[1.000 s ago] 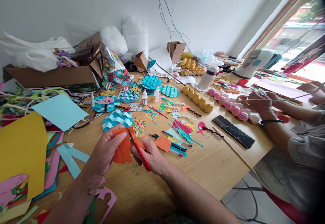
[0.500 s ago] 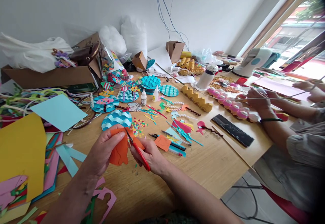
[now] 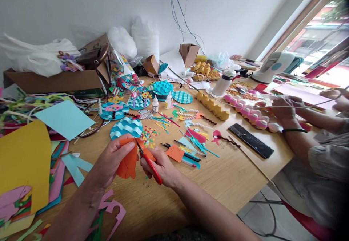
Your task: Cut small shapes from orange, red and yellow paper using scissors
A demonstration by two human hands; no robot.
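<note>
My left hand (image 3: 113, 161) pinches a piece of orange paper (image 3: 127, 164) with a dark outline drawn on it. Red-handled scissors (image 3: 152, 168) are gripped in my right hand (image 3: 162, 166), their blades against the paper near my left fingertips. Part of the orange paper also reaches toward my right fingers. Just beyond my hands lie a blue wavy disc (image 3: 126, 127) and small colored paper bits (image 3: 149, 136). A smaller orange piece (image 3: 175, 153) rests beside pens (image 3: 191, 156) to the right.
Yellow card (image 3: 24, 161) and light blue paper (image 3: 65, 119) lie at left. Glue bottles (image 3: 155, 105), a yellow egg-carton strip (image 3: 212, 105) and a black phone (image 3: 251, 140) are further out. Another person's hands (image 3: 285, 108) are at the right, by a pink strip (image 3: 247, 113).
The camera view has shifted slightly. The orange paper has tilted a little in my left hand, and the scissors remain at almost the same place on it.
</note>
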